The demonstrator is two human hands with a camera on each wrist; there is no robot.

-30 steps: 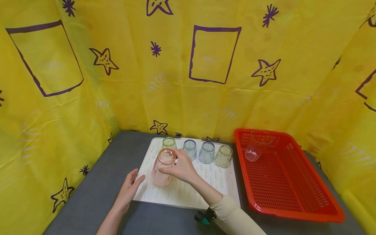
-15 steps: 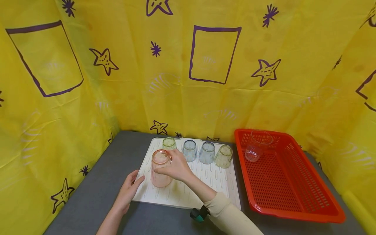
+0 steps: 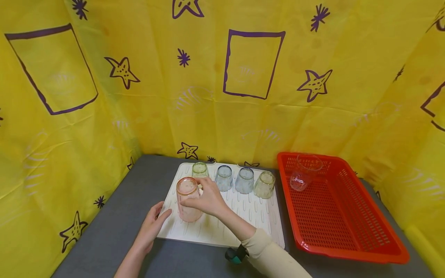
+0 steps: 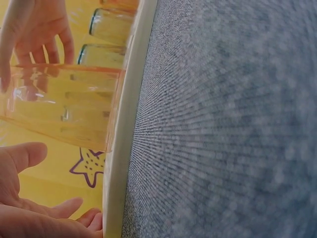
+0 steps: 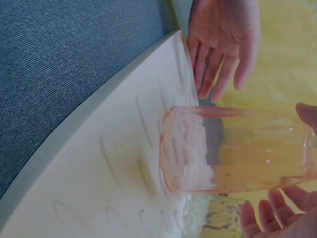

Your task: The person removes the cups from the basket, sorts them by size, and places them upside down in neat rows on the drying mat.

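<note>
A tall pink drinking glass (image 3: 189,204) stands upside down near the left side of the white drying mat (image 3: 222,227). My right hand (image 3: 206,199) holds it near its upper end, thumb on the near side and fingers on the far side. In the right wrist view, the wider rim of the pink glass (image 5: 237,148) is down at the mat. My left hand (image 3: 151,224) is open by the mat's left edge, fingers apart and not touching the glass. Behind stand a green glass (image 3: 199,170), two blue glasses (image 3: 224,179) and a yellow-green glass (image 3: 265,186) in a row.
To the right of the mat stands a red perforated basket (image 3: 326,247) with a clear glass (image 3: 304,173) in its back left corner. The grey tabletop (image 3: 114,216) surrounds the mat. A yellow patterned cloth (image 3: 208,127) hangs behind and at the sides.
My right hand has moved the pink glass a little to the left, and it has gone from slightly tilted to upright. The left hand has stayed in place.
</note>
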